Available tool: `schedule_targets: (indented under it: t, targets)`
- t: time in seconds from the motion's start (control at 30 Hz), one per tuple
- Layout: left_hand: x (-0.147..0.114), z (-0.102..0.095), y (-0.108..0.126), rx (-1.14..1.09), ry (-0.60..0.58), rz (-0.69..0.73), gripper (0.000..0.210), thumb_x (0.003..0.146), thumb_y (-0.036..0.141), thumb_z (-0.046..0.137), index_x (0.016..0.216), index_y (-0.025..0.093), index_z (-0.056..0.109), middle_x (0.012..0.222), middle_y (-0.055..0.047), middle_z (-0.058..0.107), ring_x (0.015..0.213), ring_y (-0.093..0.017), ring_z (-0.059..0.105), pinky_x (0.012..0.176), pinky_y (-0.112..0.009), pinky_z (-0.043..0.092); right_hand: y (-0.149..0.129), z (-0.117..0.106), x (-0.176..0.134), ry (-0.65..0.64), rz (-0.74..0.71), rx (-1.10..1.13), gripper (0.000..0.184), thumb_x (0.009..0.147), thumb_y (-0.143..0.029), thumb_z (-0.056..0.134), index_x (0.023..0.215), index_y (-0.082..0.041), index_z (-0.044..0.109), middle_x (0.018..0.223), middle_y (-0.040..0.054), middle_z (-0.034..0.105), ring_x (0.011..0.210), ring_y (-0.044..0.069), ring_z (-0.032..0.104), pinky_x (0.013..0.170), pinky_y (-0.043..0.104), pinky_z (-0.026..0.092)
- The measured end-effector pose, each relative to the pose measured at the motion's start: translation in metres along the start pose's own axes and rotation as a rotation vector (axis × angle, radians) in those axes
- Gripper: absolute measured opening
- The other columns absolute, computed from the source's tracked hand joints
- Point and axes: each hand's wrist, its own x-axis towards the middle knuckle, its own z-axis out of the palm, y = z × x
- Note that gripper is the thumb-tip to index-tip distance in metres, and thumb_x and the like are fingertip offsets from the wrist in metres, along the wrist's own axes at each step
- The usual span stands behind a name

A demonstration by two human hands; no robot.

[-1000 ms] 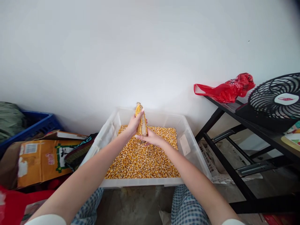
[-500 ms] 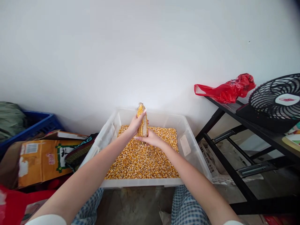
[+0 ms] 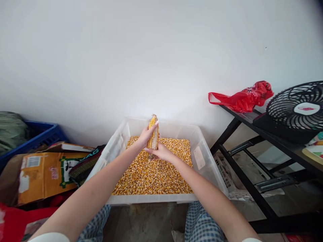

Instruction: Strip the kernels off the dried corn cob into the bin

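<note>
An ear of corn (image 3: 152, 134) stands nearly upright between my hands, its top leaning slightly right. Yellow kernels cover its left part, while a pale strip along the right side is bare cob. My left hand (image 3: 146, 137) is wrapped round the middle of the ear, thumb pointing up along it. Lower down, my right hand (image 3: 161, 152) grips the base, with its thumb across the front. Beneath both hands, loose corn kernels (image 3: 153, 178) fill the bottom of a translucent plastic bin (image 3: 210, 164).
A black table (image 3: 277, 129) at the right carries a red plastic bag (image 3: 246, 99) and a black fan (image 3: 300, 107). Left of the bin lie a torn cardboard box (image 3: 47, 174), a mesh bag (image 3: 87, 164) and a blue crate (image 3: 47, 132). A white wall (image 3: 161, 60) rises behind.
The ear of corn tilts a little more to the right and sits slightly lower in view. Both hands keep their hold, and the whole view has shifted slightly.
</note>
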Motion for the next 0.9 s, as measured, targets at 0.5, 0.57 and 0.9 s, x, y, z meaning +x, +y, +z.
schedule_targets:
  t: [0.5, 0.57, 0.9]
  targets:
    - [0.004, -0.005, 0.004, -0.091, 0.048, -0.008, 0.048, 0.067, 0.06, 0.062, 0.085, 0.017, 0.051, 0.057, -0.001, 0.059, 0.049, -0.014, 0.059, 0.048, -0.026, 0.049, -0.009, -0.012, -0.003, -0.218, 0.032, 0.239, 0.064, 0.063, -0.046, 0.073, 0.114, -0.02, 0.043, 0.109, 0.0067, 0.057, 0.077, 0.015, 0.065, 0.071, 0.032, 0.057]
    - [0.005, -0.005, 0.005, -0.091, 0.055, -0.01, 0.048, 0.067, 0.061, 0.062, 0.085, 0.017, 0.051, 0.056, 0.0, 0.058, 0.048, -0.014, 0.059, 0.048, -0.025, 0.049, -0.012, -0.014, -0.005, -0.226, 0.047, 0.228, 0.066, 0.063, -0.047, 0.071, 0.116, -0.02, 0.043, 0.111, 0.0076, 0.056, 0.079, 0.015, 0.065, 0.072, 0.032, 0.057]
    - [0.003, -0.004, 0.008, -0.067, 0.036, -0.068, 0.051, 0.065, 0.063, 0.061, 0.085, 0.017, 0.051, 0.057, -0.002, 0.06, 0.048, -0.017, 0.06, 0.044, -0.028, 0.049, -0.013, -0.025, -0.008, -0.35, 0.086, 0.194, 0.06, 0.072, -0.047, 0.065, 0.121, -0.021, 0.041, 0.103, 0.0053, 0.062, 0.07, 0.013, 0.066, 0.076, 0.033, 0.054]
